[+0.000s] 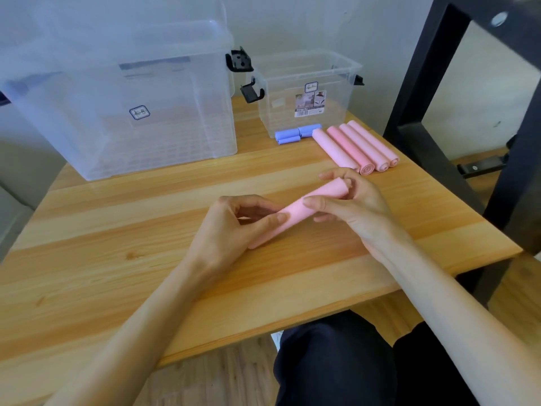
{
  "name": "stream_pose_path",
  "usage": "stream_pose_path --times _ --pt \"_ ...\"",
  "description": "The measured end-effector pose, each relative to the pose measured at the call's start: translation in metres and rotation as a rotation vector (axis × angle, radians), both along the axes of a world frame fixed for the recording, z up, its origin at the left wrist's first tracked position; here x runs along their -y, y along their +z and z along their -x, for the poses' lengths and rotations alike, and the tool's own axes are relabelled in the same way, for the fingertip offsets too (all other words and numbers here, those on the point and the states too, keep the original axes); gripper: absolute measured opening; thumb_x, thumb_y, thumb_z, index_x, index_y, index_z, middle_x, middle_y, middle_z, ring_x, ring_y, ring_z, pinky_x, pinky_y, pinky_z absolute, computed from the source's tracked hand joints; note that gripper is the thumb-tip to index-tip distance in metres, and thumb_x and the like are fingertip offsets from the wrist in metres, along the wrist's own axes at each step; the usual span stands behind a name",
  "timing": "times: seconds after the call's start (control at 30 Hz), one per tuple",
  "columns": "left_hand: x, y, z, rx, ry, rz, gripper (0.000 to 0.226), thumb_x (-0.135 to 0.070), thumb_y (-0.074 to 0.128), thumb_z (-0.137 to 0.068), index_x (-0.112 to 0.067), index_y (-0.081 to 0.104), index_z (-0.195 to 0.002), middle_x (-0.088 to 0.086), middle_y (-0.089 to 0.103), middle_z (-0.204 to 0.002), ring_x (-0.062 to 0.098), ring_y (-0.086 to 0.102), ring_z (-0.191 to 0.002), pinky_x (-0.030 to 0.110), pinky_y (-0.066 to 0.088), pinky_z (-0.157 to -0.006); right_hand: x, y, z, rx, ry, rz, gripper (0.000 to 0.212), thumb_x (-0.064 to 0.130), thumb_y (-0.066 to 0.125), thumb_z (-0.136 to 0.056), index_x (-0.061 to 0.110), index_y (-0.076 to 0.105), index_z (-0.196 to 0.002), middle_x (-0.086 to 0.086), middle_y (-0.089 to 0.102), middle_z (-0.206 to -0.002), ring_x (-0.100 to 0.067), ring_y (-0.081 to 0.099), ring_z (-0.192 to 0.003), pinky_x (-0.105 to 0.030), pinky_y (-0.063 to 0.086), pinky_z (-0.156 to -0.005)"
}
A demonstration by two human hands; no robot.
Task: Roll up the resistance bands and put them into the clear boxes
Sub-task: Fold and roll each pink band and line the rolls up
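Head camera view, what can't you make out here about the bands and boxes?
- Pink roll, head view: its middle and near end hidden by the left hand and right hand.
- Small clear box: label print too small.
- Large clear box: left side cut by the frame edge.

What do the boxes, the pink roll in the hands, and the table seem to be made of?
Boxes: clear hard plastic, see-through walls. Pink roll: probably soft matte rubber or latex, since it curls into layers. Table: pale wood, showing grain and plank stripes, possibly veneer.
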State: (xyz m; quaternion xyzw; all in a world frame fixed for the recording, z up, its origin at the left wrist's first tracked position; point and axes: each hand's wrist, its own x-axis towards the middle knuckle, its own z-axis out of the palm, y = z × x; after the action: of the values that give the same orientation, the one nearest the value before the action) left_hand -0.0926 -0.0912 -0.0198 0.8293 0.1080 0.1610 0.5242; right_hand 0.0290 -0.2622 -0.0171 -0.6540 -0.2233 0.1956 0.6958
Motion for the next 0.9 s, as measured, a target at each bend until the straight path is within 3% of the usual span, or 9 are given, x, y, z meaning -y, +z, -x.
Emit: stream_pose_path --times 0.17,0.37,0.57,0.9 --pt "0.012 0.014 -0.002 0.001 -0.022 -0.12 0.026 -0.035 0.076 -0.082 -0.027 0.075 -0.107 -0.017 0.076 -0.085 -0.004 0.068 -0.08 0.007 0.046 -0.072 0.008 0.02 0.004 -0.04 -0.034 0.014 0.049 0.012 0.085 -0.07 0.006 0.061 -0.112 -0.002 0.073 -0.09 -0.017 0.074 -0.086 -0.03 0.062 -0.069" --pt "0.03 0.03 0.001 0.032 -0.058 -0.126 0.025 -0.031 0.077 -0.083 -0.021 0.077 -0.105 -0.012 0.077 -0.091 -0.004 0.067 -0.076 0.012 0.048 -0.071 0.012 0.039 0.015 -0.041 -0.033 -0.06 0.051 0.015 0.083 -0.072 -0.001 0.063 -0.116 0.002 0.074 -0.087 -0.016 0.074 -0.088 -0.036 0.062 -0.076" --pt "0.042 0.043 0.0 0.04 -0.027 0.129 0.017 -0.023 0.073 -0.087 -0.016 0.076 -0.103 -0.003 0.077 -0.088 0.008 0.073 -0.082 0.019 0.056 -0.068 0.022 0.046 0.022 -0.036 0.057 -0.06 0.031 0.01 0.073 -0.085 0.004 0.068 -0.116 -0.01 0.075 -0.106 -0.02 0.071 -0.102 -0.039 0.058 -0.09" --pt "0.062 0.037 -0.006 -0.013 0.029 0.342 0.03 -0.026 0.074 -0.086 -0.012 0.069 -0.113 0.004 0.077 -0.097 0.018 0.074 -0.089 0.03 0.061 -0.076 0.027 0.034 0.026 -0.085 0.036 -0.027 0.017 0.011 0.069 -0.09 0.01 0.074 -0.106 -0.002 0.076 -0.103 -0.014 0.073 -0.093 -0.027 0.06 -0.078"
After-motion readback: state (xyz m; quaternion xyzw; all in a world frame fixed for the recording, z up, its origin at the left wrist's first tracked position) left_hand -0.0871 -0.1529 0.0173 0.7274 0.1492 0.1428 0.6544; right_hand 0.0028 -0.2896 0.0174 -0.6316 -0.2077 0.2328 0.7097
